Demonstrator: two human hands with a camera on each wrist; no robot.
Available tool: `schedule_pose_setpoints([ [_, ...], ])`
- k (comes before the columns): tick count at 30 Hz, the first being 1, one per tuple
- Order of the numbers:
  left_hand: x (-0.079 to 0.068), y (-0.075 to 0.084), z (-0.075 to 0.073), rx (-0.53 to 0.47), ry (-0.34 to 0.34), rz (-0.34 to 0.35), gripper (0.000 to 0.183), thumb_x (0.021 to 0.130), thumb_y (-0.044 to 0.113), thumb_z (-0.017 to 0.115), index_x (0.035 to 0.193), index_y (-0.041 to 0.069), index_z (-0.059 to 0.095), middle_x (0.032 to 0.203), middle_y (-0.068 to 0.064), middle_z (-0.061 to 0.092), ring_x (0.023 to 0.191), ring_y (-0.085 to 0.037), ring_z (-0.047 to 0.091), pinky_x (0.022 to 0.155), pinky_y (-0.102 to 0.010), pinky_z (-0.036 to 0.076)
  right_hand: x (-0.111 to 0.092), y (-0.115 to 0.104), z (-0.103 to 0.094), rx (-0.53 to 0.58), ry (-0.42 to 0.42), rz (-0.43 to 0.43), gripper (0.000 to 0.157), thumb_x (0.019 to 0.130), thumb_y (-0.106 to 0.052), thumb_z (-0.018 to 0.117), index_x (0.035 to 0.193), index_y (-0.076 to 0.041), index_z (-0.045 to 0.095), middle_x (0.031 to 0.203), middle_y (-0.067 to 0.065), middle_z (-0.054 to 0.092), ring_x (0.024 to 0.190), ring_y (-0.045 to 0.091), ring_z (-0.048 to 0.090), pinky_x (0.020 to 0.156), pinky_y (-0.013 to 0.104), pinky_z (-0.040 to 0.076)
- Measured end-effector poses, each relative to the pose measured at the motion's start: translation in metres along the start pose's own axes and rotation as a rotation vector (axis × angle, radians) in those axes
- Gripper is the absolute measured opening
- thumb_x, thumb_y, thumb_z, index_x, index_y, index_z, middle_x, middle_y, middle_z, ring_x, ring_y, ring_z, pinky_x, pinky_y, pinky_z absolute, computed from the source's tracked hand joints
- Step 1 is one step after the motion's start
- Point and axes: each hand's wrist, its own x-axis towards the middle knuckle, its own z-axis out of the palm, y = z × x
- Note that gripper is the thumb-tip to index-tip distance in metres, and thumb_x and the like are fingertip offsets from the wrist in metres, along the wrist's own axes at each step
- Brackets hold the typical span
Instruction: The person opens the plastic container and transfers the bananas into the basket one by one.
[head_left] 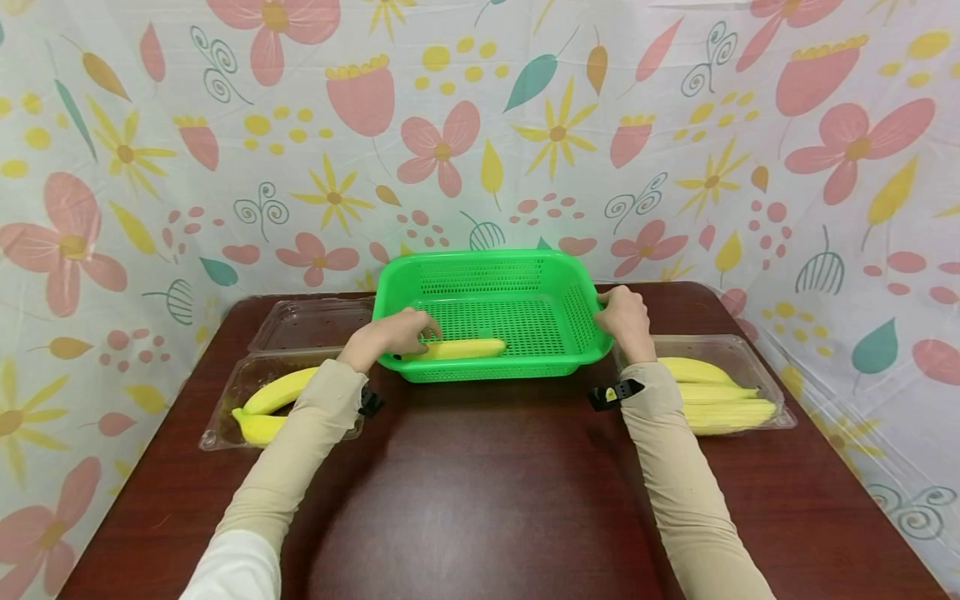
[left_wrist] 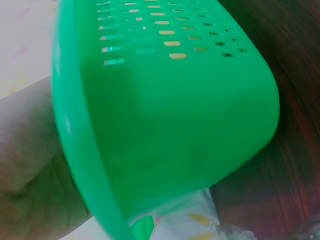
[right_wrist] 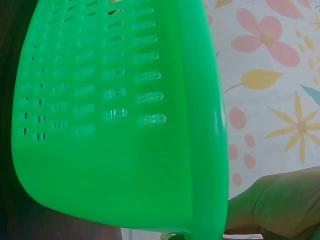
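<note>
A green perforated plastic basket (head_left: 480, 372) stands at the back middle of the table. One yellow banana (head_left: 468, 348) lies along its near inside wall. My left hand (head_left: 397, 331) reaches over the basket's front left corner, its bent fingers and thumb around the banana's left end. In the left wrist view, the basket's wall (left_wrist: 175, 120) hides the fingertips, and part of the palm (left_wrist: 40, 165) shows beyond the rim. At the right end, my right hand (head_left: 626, 319) grips the basket's rim. The right wrist view shows that hand (right_wrist: 285, 205) partly behind the rim (right_wrist: 210, 150).
Left of the basket, a clear plastic tray (head_left: 225, 412) holds bananas (head_left: 262, 427), with its clear lid (head_left: 307, 321) behind it. Another clear tray (head_left: 783, 417) with several bananas (head_left: 723, 415) sits right. A flower-printed curtain (head_left: 480, 125) hangs behind the brown table (head_left: 495, 500).
</note>
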Motion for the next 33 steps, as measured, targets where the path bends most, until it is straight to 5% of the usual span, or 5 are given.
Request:
schedule_pose_setpoints([
  [8,-0.018,-0.007,-0.002,-0.040,0.147,0.055,0.031,0.096,0.004,0.052,0.126,0.001,0.062,0.123,-0.018,0.065,0.105,-0.029,0.065,0.088,-0.041,0.053,0.003,0.002,0.001,0.002,-0.004,0.002,0.051,0.088,0.000,0.047,0.138,0.003,0.049,0.131,0.032,0.054,0.044,0.013,0.024,0.044,0.027,0.026],
  [21,-0.051,-0.013,-0.003,-0.045,0.363,0.108,0.027,0.097,0.005,0.053,0.121,0.004,0.066,0.114,-0.013,0.069,0.100,-0.025,0.065,0.082,-0.039,0.053,0.000,0.002,0.001,-0.004,0.006,0.018,0.051,0.088,-0.002,0.049,0.139,0.001,0.049,0.131,0.032,0.054,0.048,0.015,0.026,0.045,0.028,0.027],
  [33,-0.091,-0.016,-0.001,-0.003,0.445,0.096,0.026,0.094,0.001,0.053,0.114,0.002,0.069,0.105,-0.014,0.071,0.071,-0.013,0.053,0.065,-0.029,0.045,-0.001,0.001,0.002,-0.017,0.013,0.014,0.050,0.089,-0.005,0.050,0.139,0.000,0.049,0.132,0.031,0.054,0.054,0.022,0.040,0.047,0.029,0.032],
])
